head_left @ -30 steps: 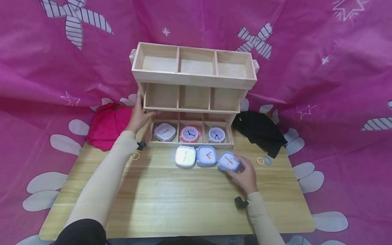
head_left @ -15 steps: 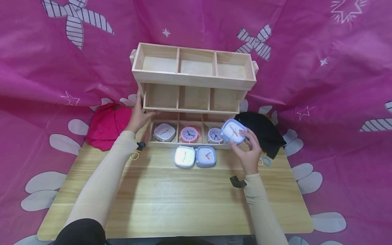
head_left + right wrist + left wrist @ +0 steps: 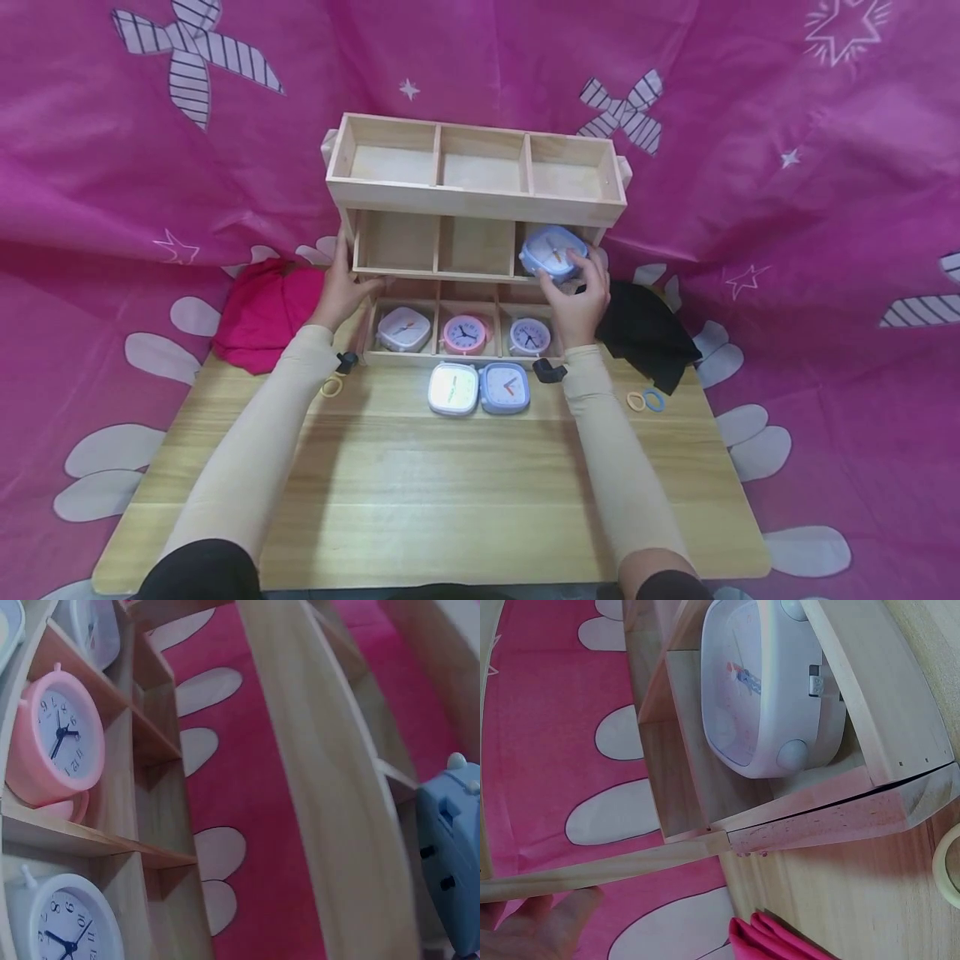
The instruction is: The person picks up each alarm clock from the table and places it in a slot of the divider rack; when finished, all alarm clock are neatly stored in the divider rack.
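Observation:
A blue alarm clock (image 3: 553,252) is pinched in my right hand (image 3: 582,302), at the right compartment of the middle tier of a tiered wooden box (image 3: 480,200). Its back shows in the right wrist view, where that hand is out of sight. My left hand (image 3: 339,293) holds the box's left side, thumb under the middle tier's front. In the bottom tier sit a white square clock (image 3: 405,328), a pink round clock (image 3: 464,334) and a white round clock (image 3: 529,336), one per compartment. A white clock (image 3: 453,388) and another blue clock (image 3: 505,387) lie in front.
Red cloth (image 3: 272,315) lies left of the box and black cloth (image 3: 648,333) right of it. A yellow ring (image 3: 332,377) lies near my left wrist; a yellow one and a blue ring (image 3: 654,401) lie at the right. Pink patterned fabric (image 3: 787,333) surrounds the table (image 3: 420,500).
My right hand has lifted the blue clock off the table and carried it up, over the bottom tier, to the middle tier's right compartment. The left hand has stayed on the box.

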{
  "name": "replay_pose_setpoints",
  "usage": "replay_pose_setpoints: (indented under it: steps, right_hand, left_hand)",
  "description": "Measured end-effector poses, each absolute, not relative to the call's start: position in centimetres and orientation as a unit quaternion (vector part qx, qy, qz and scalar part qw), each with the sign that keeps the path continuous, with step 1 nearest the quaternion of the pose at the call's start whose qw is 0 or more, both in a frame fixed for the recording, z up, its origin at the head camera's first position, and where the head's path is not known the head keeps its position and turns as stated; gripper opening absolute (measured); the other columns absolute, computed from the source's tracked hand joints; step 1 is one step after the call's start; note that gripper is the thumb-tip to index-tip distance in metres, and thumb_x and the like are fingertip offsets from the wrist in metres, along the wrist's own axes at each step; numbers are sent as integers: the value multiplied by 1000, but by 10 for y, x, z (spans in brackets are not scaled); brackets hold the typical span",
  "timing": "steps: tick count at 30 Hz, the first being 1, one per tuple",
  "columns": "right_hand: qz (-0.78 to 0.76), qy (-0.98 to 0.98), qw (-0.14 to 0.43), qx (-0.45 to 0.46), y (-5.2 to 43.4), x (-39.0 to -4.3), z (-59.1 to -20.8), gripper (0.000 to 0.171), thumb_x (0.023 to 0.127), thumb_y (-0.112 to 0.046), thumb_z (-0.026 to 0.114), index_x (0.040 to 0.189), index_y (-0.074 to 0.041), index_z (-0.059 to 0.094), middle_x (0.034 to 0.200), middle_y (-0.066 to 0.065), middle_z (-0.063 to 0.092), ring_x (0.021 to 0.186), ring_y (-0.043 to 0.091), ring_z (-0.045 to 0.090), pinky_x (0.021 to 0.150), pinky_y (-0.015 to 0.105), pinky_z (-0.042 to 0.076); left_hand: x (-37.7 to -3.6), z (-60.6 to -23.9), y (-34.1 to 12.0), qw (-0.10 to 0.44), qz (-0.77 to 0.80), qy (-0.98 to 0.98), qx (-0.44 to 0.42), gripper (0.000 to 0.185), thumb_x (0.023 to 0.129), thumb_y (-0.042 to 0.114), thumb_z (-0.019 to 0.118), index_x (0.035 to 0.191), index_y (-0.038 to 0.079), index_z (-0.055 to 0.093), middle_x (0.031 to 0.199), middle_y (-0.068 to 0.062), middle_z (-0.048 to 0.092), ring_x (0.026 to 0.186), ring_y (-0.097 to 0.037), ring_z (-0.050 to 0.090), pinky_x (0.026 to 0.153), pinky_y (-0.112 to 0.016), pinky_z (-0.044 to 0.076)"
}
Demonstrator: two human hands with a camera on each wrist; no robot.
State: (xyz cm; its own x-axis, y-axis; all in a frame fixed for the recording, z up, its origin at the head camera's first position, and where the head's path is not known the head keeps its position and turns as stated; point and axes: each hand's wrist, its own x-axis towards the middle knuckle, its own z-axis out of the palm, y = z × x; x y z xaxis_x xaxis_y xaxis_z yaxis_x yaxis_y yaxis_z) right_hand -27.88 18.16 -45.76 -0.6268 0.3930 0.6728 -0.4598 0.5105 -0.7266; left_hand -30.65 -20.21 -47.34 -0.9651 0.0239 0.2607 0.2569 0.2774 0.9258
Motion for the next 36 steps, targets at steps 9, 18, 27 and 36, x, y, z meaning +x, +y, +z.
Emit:
replay_pose_setpoints:
  steps: [9, 18, 27, 36]
  right_hand:
    - [430, -787, 442, -23, 172, -305, -465, 45, 74, -33, 95, 106, -6, 77, 145, 13, 68, 139, 36, 57, 125, 47, 39]
    - [382, -816, 432, -46, 164, -313, -475, 47, 77, -33, 94, 95, 0, 65, 149, 15, 65, 139, 38, 51, 126, 56, 32]
    - [333, -844, 417, -48, 162, -312, -471, 52, 80, -36, 90, 119, -8, 72, 144, 15, 65, 134, 38, 49, 124, 57, 32]
    - [318, -857, 402, -55, 162, -309, -468, 56, 81, -40, 89, 122, -7, 71, 138, 17, 68, 131, 40, 48, 123, 56, 31]
  left_hand:
    - [-318, -493, -205, 110, -580, -802, -91, 131, 86, -5, 84, 173, 31, -6, 178, -14, 22, 160, -37, 32, 132, -55, 31]
    - [-324, -500, -207, 111, -571, -808, -88, 132, 85, -3, 86, 173, 32, -7, 176, -16, 26, 158, -40, 36, 130, -57, 33]
    - [-323, -498, -209, 113, -574, -806, -87, 129, 86, -1, 86, 173, 33, -4, 178, -16, 21, 160, -40, 32, 130, -57, 34]
    - [-323, -497, -211, 110, -567, -812, -85, 128, 87, 1, 86, 173, 30, -5, 176, -22, 22, 159, -43, 33, 129, -59, 34]
